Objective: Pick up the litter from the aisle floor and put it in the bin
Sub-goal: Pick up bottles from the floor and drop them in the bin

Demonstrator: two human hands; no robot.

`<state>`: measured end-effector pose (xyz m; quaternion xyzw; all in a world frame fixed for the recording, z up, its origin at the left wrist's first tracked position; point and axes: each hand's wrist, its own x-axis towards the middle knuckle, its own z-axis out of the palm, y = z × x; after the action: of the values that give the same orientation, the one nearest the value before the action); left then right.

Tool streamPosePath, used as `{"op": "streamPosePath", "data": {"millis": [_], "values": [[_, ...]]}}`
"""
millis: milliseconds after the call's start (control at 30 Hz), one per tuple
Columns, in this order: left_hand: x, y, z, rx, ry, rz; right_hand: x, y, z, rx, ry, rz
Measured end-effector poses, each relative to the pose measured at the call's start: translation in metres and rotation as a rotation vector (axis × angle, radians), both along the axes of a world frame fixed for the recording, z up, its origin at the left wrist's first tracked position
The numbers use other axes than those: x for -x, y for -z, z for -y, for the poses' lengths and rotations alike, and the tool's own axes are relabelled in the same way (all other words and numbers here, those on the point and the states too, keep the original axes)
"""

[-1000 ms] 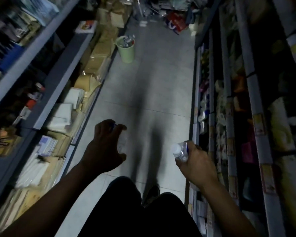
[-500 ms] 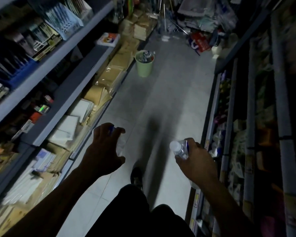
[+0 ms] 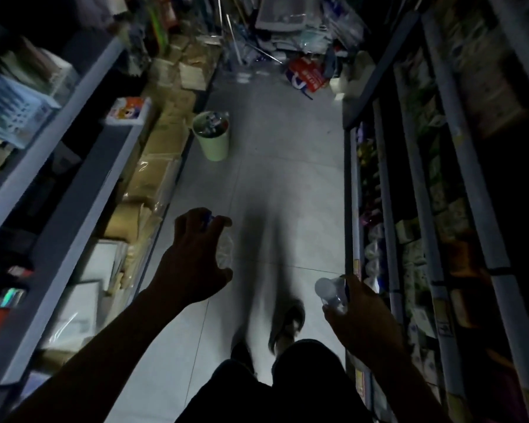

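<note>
A pale green bin [image 3: 212,143] with litter inside stands on the aisle floor ahead, against the left shelving. My left hand [image 3: 190,264] is held out in front and grips a clear plastic bottle [image 3: 224,248] from above; a blue cap shows between the fingers. My right hand [image 3: 361,319], low and close to the right shelf, holds a second clear plastic bottle [image 3: 330,290] with its end pointing up and left. Both hands are well short of the bin.
Shelving lines both sides of the narrow tiled aisle [image 3: 281,184]. Brown packages [image 3: 156,172] are stacked along the left shelf base. A red bag [image 3: 307,76] and piled goods block the far end. My foot [image 3: 287,323] is on the floor below.
I have walked forward along the aisle; the bin is nearer and lower in view. Both hands keep their bottles, and the right hand has dropped lower and to the right.
</note>
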<state>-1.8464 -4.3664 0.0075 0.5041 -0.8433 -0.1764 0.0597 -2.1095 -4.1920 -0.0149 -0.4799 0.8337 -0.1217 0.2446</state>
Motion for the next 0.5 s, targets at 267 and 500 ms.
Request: {"op": "streamPosePath", "data": {"millis": [267,500], "values": [[0.093,-0.001,0.107,0.006,0.034,0.025,0.077,0.016,0.091,0.101,0.078,0.072],[0.132,-0.003,0.171,-0.017,-0.08,-0.014,0.138,0.009,0.211,0.114,-0.086,0.051]]}}
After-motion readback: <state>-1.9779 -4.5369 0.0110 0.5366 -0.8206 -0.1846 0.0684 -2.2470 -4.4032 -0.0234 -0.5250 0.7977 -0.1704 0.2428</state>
